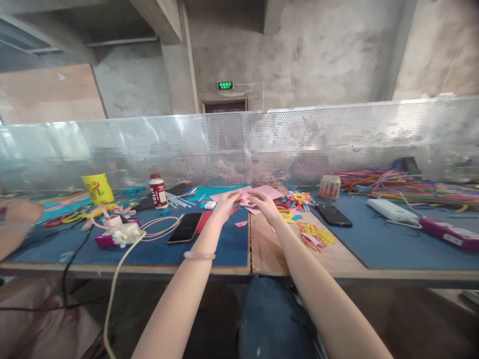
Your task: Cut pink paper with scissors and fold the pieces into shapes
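Observation:
My left hand (225, 205) and my right hand (266, 205) come together over the middle of the table. Their fingers are closed on a small piece of pink paper (245, 196), whose exact shape is partly hidden by the fingers. A larger pink sheet (272, 192) lies just behind my right hand. Below my hands a small pink scrap (241, 224) rests on the blue mat (228, 249). A red sheet (205, 222) shows beside my left wrist. To the right of my right hand are a colourful paper flower (300, 198) and yellow-handled scissors (286, 215).
Left stand a Costa bottle (158, 192), a yellow tub (98, 188) and a power strip (125, 234) with cables. One phone (185, 228) lies left, another (334, 215) right. Paper scraps (316, 237), a jar (330, 187) and a power bank (392, 212) are right. Another person's hand (22, 213) is far left.

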`<control>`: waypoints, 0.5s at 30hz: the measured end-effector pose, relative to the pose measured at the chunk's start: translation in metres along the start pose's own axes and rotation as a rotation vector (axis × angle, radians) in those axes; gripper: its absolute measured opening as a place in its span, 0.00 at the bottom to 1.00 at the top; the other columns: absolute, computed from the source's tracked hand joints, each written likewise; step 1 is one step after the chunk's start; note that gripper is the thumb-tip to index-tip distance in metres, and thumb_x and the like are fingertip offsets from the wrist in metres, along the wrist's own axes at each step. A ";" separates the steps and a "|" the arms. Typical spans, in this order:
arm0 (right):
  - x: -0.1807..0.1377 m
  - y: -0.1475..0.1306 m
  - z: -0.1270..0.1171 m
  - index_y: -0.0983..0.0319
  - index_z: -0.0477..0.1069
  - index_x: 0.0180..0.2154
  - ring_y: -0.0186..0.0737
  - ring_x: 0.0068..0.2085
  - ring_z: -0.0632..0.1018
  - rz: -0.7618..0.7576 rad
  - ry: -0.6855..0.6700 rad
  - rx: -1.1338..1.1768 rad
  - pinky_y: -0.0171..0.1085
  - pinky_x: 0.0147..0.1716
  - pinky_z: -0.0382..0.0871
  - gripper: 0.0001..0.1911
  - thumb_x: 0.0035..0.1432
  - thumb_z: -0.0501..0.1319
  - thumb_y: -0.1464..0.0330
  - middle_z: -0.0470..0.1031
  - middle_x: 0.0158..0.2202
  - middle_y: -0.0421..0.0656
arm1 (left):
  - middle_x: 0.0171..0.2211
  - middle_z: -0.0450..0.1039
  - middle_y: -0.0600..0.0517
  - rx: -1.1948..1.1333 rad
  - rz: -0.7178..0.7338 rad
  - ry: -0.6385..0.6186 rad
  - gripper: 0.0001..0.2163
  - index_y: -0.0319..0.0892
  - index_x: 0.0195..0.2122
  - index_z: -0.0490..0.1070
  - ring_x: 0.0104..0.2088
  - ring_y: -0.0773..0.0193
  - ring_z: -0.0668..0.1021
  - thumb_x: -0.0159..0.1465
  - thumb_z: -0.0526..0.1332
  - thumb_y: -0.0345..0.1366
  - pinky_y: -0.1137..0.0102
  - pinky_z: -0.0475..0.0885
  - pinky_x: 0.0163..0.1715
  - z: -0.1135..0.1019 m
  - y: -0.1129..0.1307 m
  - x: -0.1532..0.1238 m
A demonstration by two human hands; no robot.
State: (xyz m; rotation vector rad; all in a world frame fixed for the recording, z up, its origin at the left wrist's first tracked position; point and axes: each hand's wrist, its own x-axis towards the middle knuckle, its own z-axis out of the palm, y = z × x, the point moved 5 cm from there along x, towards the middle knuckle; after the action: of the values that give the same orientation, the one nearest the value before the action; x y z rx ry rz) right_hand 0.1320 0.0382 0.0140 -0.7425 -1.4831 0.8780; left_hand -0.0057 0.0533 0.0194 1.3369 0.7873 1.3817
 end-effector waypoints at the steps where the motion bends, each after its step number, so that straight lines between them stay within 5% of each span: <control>1: -0.001 -0.001 0.003 0.62 0.68 0.45 0.34 0.33 0.74 -0.019 -0.023 -0.023 0.32 0.30 0.67 0.22 0.47 0.61 0.62 0.73 0.35 0.43 | 0.29 0.73 0.52 -0.003 -0.001 0.002 0.13 0.41 0.31 0.71 0.29 0.68 0.74 0.48 0.65 0.43 0.74 0.67 0.27 0.000 -0.001 0.000; 4: -0.002 -0.003 0.008 0.62 0.67 0.46 0.34 0.32 0.73 -0.096 -0.025 -0.145 0.32 0.31 0.67 0.24 0.45 0.63 0.62 0.72 0.37 0.44 | 0.30 0.73 0.50 -0.002 0.005 0.000 0.13 0.41 0.32 0.70 0.29 0.67 0.75 0.49 0.64 0.43 0.73 0.68 0.28 0.000 -0.004 0.002; 9: 0.002 -0.002 0.003 0.62 0.71 0.35 0.35 0.35 0.74 -0.207 0.054 -0.188 0.34 0.35 0.67 0.13 0.53 0.55 0.62 0.74 0.35 0.43 | 0.33 0.74 0.49 0.040 0.069 -0.016 0.14 0.41 0.35 0.68 0.34 0.64 0.76 0.49 0.65 0.40 0.70 0.69 0.33 0.000 -0.003 0.004; 15: 0.004 0.000 -0.002 0.62 0.72 0.35 0.37 0.34 0.74 -0.159 0.105 -0.158 0.35 0.34 0.67 0.13 0.51 0.53 0.66 0.74 0.33 0.42 | 0.32 0.73 0.49 0.221 0.178 -0.064 0.13 0.41 0.35 0.69 0.34 0.64 0.75 0.50 0.64 0.42 0.70 0.68 0.34 0.007 0.005 0.000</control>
State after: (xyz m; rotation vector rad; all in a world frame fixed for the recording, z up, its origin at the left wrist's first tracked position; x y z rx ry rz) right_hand 0.1339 0.0422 0.0162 -0.7629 -1.5072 0.5980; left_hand 0.0001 0.0502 0.0253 1.6487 0.8117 1.4127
